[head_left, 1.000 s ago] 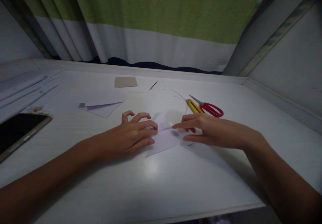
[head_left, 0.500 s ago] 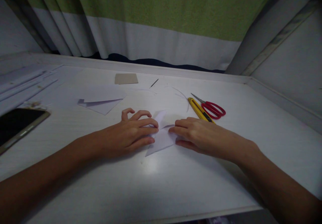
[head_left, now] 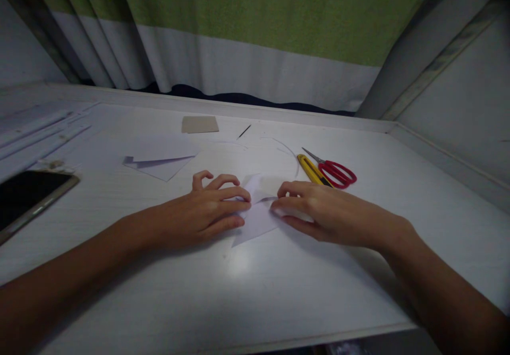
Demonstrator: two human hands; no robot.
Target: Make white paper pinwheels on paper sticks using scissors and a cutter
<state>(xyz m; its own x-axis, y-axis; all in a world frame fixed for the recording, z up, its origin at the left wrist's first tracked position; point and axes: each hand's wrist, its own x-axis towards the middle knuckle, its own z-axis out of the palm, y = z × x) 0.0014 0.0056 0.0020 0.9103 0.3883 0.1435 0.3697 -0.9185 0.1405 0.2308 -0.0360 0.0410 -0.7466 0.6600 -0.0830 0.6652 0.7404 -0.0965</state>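
Note:
A small folded white paper (head_left: 257, 219) lies on the white table (head_left: 255, 286) between my hands. My left hand (head_left: 207, 211) rests on its left side, fingers pressing down on the fold, with the thumb and one finger raised and bent. My right hand (head_left: 314, 209) lies on the paper's right side, fingers curled and pressed on its edge. A flap of the paper stands up slightly between the fingertips of both hands.
Red-handled scissors (head_left: 337, 171) and a yellow utility knife (head_left: 313, 170) lie just behind my right hand. A folded white sheet (head_left: 161, 163), a brown card (head_left: 199, 124) and a thin dark stick (head_left: 243, 131) sit further back. A phone (head_left: 30, 198) lies at the left edge.
My right hand has slid left over the paper and curled its fingers at the fold. My left hand has stayed in place.

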